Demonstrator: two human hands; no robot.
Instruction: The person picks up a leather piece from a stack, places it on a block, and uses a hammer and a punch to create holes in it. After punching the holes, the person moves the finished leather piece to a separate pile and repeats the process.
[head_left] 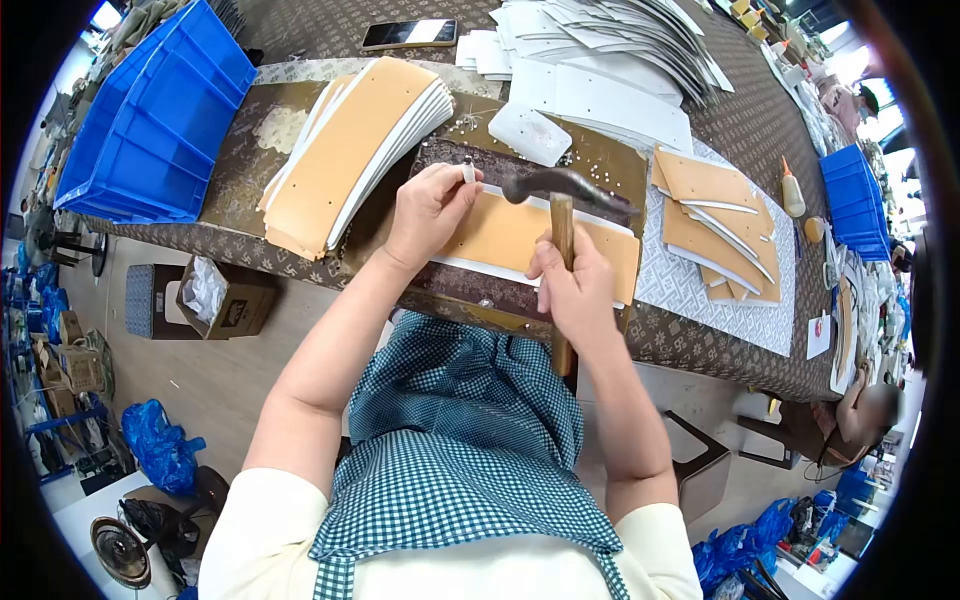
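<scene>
Head view: the left hand [432,208] pinches a short, pale-tipped tool [468,173] between thumb and fingers, above the far-left end of a tan strip [500,232]. The right hand [582,285] is closed around the wooden handle of a hammer [562,235], its dark head over the strip. The strip lies on a dark board [462,279] at the near edge of the tabletop [735,365]. Left of the board is a tan-and-white stack [355,150]; loose tan pieces [700,240] lie to its right. The strip looks light, thin and bendable, best taken by its long edges; the hammer seems head-heavy, steadier held low on its handle.
</scene>
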